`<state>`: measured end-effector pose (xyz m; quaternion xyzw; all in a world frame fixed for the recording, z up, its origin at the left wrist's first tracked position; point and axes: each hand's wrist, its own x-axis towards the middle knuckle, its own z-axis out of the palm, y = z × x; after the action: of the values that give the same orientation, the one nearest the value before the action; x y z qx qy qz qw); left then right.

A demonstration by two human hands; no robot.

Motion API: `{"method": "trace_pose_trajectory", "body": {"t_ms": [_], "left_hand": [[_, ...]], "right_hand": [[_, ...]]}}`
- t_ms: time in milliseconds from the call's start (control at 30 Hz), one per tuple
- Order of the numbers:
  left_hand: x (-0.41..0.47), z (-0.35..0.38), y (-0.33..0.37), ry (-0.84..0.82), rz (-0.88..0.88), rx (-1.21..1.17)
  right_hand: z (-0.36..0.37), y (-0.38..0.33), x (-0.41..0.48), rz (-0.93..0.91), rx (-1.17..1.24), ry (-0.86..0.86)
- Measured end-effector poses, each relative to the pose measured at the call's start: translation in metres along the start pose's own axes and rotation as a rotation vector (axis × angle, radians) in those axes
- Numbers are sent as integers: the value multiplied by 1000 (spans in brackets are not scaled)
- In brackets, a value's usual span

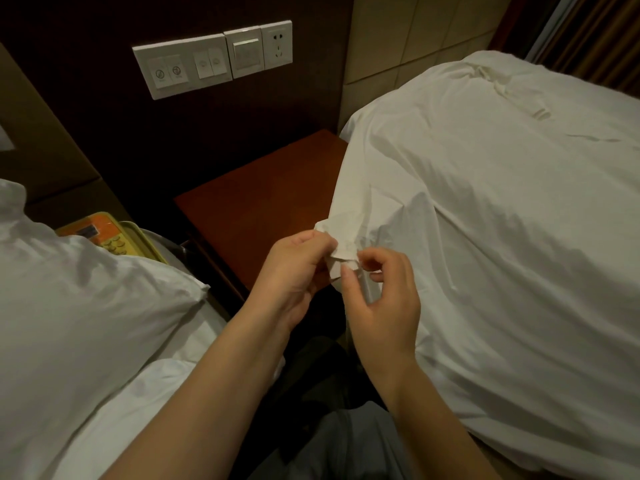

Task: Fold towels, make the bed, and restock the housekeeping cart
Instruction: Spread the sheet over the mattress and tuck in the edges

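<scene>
Between the two beds, at the edge of the right-hand mattress, both hands work on one corner [341, 252] of the white sheet [502, 220]. The left hand [294, 271] has its fingers curled round the bunched corner and holds it just clear of the bed edge. The right hand [384, 306] pinches the same fabric between thumb and forefinger, with the other fingers loosely bent behind. The two hands are almost touching. The rest of the sheet lies spread and wrinkled across the right bed, with a twisted fold near its far end. Directly behind the hands stands a dark wooden nightstand [263, 202], close against the bed side, so the corner hangs over its near edge. Above it, a white switch panel [211, 58] with a socket is fixed to the dark wall. On the left bed lies a white pillow [79, 289]; a yellow-and-orange tray [117, 237] shows partly from behind it. A striped curtain [595, 32] hangs at the upper right.
</scene>
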<state>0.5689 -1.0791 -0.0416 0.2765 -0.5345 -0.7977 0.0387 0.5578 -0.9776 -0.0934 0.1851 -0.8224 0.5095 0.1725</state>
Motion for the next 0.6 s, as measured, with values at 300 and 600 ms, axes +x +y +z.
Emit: {"method": "trace_pose_trajectory", "body": {"t_ms": [300,600], "left_hand": [[-7,0,9,-5,-8,-142],[-16,-3,20,-59,76,5]], "right_hand": [[-5,-29,-14,759,692,-168],[-16,-55,-7,1032,1250,-223]]}}
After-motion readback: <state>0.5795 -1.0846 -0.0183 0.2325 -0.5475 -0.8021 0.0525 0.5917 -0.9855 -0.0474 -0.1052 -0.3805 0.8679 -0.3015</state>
